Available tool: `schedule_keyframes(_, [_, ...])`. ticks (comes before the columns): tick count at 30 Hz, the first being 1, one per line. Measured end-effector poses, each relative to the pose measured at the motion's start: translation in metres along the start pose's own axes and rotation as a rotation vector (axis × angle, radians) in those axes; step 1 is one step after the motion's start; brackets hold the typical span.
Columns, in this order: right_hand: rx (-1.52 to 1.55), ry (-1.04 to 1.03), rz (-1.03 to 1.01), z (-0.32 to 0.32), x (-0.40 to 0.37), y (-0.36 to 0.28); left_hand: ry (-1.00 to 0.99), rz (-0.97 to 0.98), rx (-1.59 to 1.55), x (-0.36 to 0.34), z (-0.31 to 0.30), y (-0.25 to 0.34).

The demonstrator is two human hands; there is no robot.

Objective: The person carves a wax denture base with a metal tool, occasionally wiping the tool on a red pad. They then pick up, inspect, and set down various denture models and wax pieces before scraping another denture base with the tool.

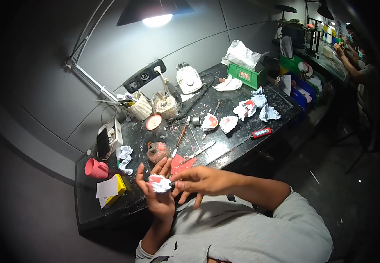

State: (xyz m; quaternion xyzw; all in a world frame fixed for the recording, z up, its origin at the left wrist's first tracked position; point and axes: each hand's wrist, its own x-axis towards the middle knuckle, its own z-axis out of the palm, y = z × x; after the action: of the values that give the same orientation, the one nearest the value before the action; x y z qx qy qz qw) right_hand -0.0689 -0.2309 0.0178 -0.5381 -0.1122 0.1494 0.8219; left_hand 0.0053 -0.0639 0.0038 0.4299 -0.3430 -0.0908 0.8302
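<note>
My left hand (160, 202) is closed round a white plaster dental cast (159, 184) with red wax on top, held up in front of my body. At the cast's right edge my right hand (205, 181) pinches a small dark thing, mostly hidden by the fingers; I cannot make out what it is. Just beyond my hands lie a red wax sheet (183, 164) and a glass burner (158, 151) with a pinkish body. A wax knife (180, 139) and a metal spatula (201, 150) rest behind them on the black bench.
More plaster casts (228, 124) stand to the right, near a red box (261, 133) and a green bin (247, 75). A pink mug (96, 168) and a yellow box (116, 191) sit at left. A lamp (155, 15) hangs overhead. Another person (365, 70) works at far right.
</note>
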Motion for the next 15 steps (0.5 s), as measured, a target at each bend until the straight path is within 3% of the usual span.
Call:
schedule_keyframes(2, [-0.047, 0.011, -0.052, 0.005, -0.001, 0.005, -0.108, 0.18, 0.484, -0.002, 0.006, -0.006])
schedule_keyframes(3, [0.014, 0.029, -0.067, 0.006, -0.003, 0.004, -0.107, 0.182, 0.481, -0.002, 0.003, -0.008])
schedule_keyframes(5, [0.072, 0.043, -0.075, 0.005, -0.007, 0.002, -0.306, 0.334, 0.65, -0.001, -0.011, -0.014])
schedule_keyframes(12, [0.076, 0.179, -0.108, -0.022, -0.025, -0.007, -0.404, 0.331, 0.716, -0.003, -0.021, -0.01])
schedule_keyframes(15, [-0.084, 0.292, -0.17, -0.055, -0.04, -0.023, -0.35, 0.366, 0.793, -0.005, -0.04, -0.004])
